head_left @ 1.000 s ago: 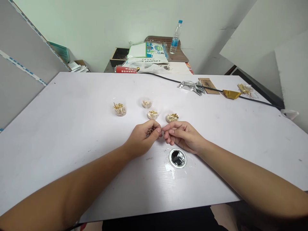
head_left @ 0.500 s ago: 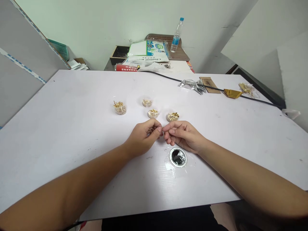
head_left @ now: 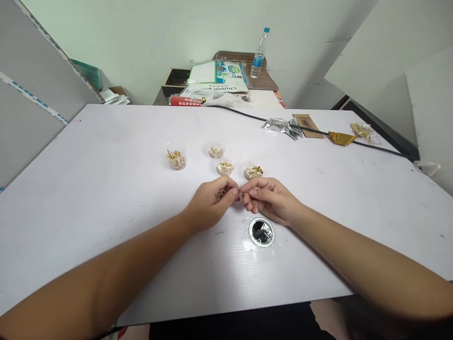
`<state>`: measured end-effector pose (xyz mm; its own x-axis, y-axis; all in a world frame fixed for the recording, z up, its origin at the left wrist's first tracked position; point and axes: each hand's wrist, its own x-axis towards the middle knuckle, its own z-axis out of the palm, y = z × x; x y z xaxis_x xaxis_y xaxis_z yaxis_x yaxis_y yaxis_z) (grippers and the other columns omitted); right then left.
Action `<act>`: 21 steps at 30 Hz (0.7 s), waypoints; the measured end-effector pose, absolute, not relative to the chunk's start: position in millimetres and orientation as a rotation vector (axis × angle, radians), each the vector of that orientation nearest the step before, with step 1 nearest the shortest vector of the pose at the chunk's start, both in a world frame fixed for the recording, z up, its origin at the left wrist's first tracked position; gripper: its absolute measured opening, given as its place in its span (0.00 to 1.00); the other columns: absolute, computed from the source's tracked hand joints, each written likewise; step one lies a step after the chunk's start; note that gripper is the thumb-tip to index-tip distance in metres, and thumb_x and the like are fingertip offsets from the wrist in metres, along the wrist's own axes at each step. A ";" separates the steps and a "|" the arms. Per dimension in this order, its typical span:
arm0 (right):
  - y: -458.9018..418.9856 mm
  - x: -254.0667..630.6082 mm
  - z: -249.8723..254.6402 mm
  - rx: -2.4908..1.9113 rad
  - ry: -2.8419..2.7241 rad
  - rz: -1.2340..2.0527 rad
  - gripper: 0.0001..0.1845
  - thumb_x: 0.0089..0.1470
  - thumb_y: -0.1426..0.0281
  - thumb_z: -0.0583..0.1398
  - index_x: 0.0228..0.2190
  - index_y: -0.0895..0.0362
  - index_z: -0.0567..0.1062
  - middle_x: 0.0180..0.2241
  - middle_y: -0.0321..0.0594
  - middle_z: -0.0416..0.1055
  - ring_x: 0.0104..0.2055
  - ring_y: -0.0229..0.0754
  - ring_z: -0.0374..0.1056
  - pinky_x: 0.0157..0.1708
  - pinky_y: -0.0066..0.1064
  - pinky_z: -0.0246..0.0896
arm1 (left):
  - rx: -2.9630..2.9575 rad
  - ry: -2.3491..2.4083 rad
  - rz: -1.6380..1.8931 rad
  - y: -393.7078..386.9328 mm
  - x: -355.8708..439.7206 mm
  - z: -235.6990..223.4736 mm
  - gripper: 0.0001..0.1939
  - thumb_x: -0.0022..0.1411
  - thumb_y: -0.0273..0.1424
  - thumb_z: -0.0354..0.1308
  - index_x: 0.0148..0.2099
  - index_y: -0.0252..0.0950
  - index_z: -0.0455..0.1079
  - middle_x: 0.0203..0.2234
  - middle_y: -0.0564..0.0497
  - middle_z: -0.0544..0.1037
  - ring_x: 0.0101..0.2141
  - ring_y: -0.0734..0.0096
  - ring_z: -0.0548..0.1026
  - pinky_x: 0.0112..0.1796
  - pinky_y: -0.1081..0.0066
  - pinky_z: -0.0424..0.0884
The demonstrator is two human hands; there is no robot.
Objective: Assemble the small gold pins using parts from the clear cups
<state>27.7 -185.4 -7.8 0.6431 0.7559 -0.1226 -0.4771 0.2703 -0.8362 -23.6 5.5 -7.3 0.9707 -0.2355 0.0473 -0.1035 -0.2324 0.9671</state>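
Note:
My left hand [head_left: 214, 203] is closed, thumb pressed against the curled fingers. Its tips meet those of my right hand [head_left: 268, 198], which is closed in a pinch of thumb and index finger. Whatever lies between the fingertips is too small to make out. Just beyond the hands stand small clear cups of gold-coloured metal pieces: one cup [head_left: 254, 173] behind the right hand, another cup [head_left: 225, 168] behind the left, and a third cup [head_left: 216, 151] farther back. A fuller cup [head_left: 176, 160] of long gold pieces stands to the left.
A round black hole with a silver rim [head_left: 261, 232] sits near my right wrist, with clear tape around it. Across the back of the white table [head_left: 106, 198] runs a black cable [head_left: 240, 113], beside silver foil [head_left: 278, 125] and gold foil [head_left: 341, 138]. A water bottle [head_left: 259, 54] stands behind.
Both hands stay at the same place with fingertips together. Only tiny finger shifts and a slight camera sway show; the cups have not moved.

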 end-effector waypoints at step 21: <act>-185.0 28.2 -7.5 -0.857 -0.113 1.003 0.05 0.46 0.77 0.64 0.30 0.62 0.77 0.22 0.35 0.71 0.21 0.27 0.67 0.19 0.13 0.63 | 1.780 -0.438 -0.153 5.8 -24.1 -11.8 0.10 0.67 0.34 0.50 0.39 0.33 0.67 0.32 0.48 0.76 0.33 0.71 0.73 0.36 0.69 0.70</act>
<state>28.2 -185.0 -7.5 0.5605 0.7766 -0.2875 -0.6929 0.2497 -0.6764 -24.1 5.8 -11.8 0.9194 -0.3722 0.1276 -0.2114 -0.1937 0.9580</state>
